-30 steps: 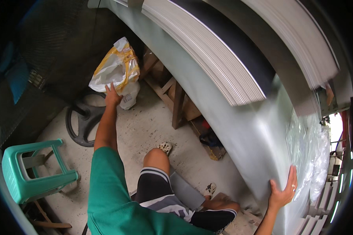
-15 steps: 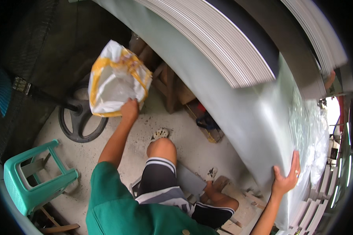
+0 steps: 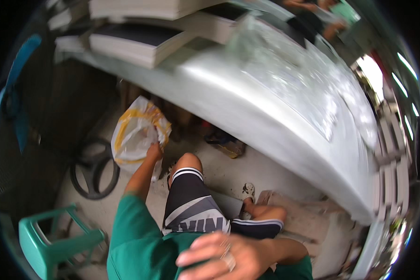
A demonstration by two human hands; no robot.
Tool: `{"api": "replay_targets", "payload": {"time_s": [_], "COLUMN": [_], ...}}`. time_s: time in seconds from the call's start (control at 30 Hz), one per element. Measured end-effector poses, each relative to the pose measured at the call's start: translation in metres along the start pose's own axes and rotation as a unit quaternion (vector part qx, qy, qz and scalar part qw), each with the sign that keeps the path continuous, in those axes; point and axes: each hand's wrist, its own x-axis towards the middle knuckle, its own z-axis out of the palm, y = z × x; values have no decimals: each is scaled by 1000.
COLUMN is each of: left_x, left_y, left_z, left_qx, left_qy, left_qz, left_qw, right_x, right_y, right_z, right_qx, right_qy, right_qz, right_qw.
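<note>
A white and yellow plastic bag [image 3: 131, 140] hangs with its mouth toward me, to the left of my knees. My left hand [image 3: 154, 152] grips the near right edge of its rim, arm stretched forward. Close in front of my body is my right hand [image 3: 228, 256], blurred, its fingers extended to the left and slightly apart, a ring on one of them. I see nothing held in it. The long table [image 3: 275, 135], with a pale sheet over it, runs from upper left to lower right, apart from both hands.
Clear plastic sheets [image 3: 289, 70] and book-like stacks [image 3: 135, 42] lie on the table. A green stool [image 3: 37, 242], a black round fan base [image 3: 94, 179] and blue fan blades [image 3: 21, 70] are on the left. Another person [image 3: 312, 18] is at the far side.
My right hand has left the table's sheet and come in front of my body. The view has swung to the right; my left hand still holds the bag, now lower.
</note>
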Motion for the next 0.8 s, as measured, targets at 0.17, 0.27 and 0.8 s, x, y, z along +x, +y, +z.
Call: {"api": "replay_targets", "payload": {"time_s": [0.17,0.27,0.8], "left_x": [-46,-75,-104], "left_y": [2,18,434], "left_z": [-39,-56,-282], "left_qx": [54,76,-42], "left_qy": [7,80,161], "left_qz": [90,159,563], "left_qw": [994,981,809], "right_x": [7,4,-130], "right_y": [-56,-87,-30], "right_z": [29,46,-190], "right_qx": [76,215,-336], "right_qy": [135,122,463], "right_qz": [-139,-153,252], "right_qw": [978,957,781]}}
